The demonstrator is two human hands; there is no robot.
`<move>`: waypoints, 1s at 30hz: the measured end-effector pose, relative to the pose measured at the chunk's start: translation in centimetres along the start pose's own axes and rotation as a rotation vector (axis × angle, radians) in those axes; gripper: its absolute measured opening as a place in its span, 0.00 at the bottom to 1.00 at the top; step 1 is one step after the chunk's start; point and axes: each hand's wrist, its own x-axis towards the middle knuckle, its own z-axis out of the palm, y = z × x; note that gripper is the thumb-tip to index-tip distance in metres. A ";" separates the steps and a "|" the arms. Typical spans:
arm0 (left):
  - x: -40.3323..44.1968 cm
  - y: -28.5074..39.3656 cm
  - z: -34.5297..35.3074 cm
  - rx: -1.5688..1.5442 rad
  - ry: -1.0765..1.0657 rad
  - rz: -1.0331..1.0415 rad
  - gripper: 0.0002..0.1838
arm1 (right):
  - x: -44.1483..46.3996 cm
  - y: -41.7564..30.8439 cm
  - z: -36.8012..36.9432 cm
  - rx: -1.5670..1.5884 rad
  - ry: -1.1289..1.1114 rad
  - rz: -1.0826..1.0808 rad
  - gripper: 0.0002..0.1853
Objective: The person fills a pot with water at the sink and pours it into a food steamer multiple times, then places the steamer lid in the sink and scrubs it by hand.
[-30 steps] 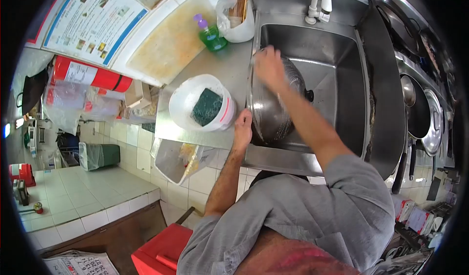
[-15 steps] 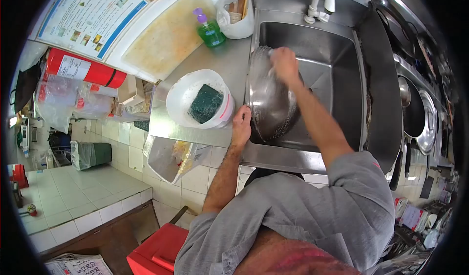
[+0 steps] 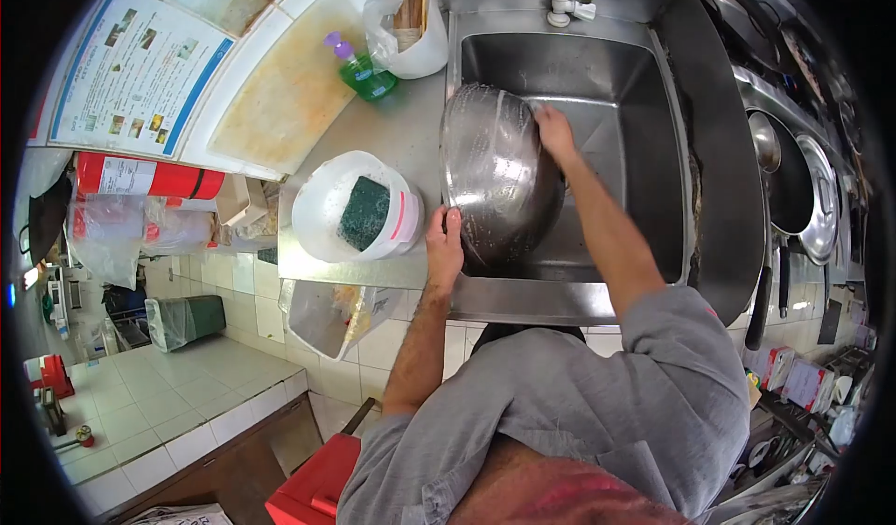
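Observation:
A large metal bowl point(image 3: 499, 166), wet and streaked with suds, stands tilted on its side in the left part of the sink point(image 3: 677, 166). My left hand point(image 3: 445, 245) grips its rim at the near left, over the sink's edge. On the bowl's other side is my right hand point(image 3: 554, 135), fingers curled against the metal. Whatever may be under those fingers is hidden from me. To the left, a white bucket point(image 3: 313, 198) holds a dark green scouring pad point(image 3: 364, 212) and some suds.
A green soap bottle point(image 3: 371, 79) with a purple pump stands beside a white container point(image 3: 425, 54) of wooden sticks. The white tap point(image 3: 571, 2) rises behind the sink. Pans point(image 3: 789, 175) hang at the right. A plastic bin point(image 3: 331, 324) sits below the counter.
My right hand has moved from the bowl's upper rim to its right outer side. The bowl has turned and leans differently, with my left hand still at its rim. The camera view has shifted slightly.

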 end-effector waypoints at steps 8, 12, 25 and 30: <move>4.5 -1.0 0.6 -0.154 0.053 -0.025 0.18 | -10.5 -8.3 3.8 -0.175 0.306 -0.663 0.11; 6.3 2.6 0.9 -0.177 0.119 -0.138 0.19 | -16.3 -5.6 2.7 -0.225 0.129 -0.897 0.16; 3.3 -1.6 -0.2 -0.304 -0.005 -0.132 0.16 | -14.4 -12.0 4.2 -0.353 0.075 -0.644 0.13; -1.0 -1.9 -0.6 -0.084 -0.017 -0.008 0.17 | -8.7 -12.9 3.8 -0.444 0.143 -0.606 0.12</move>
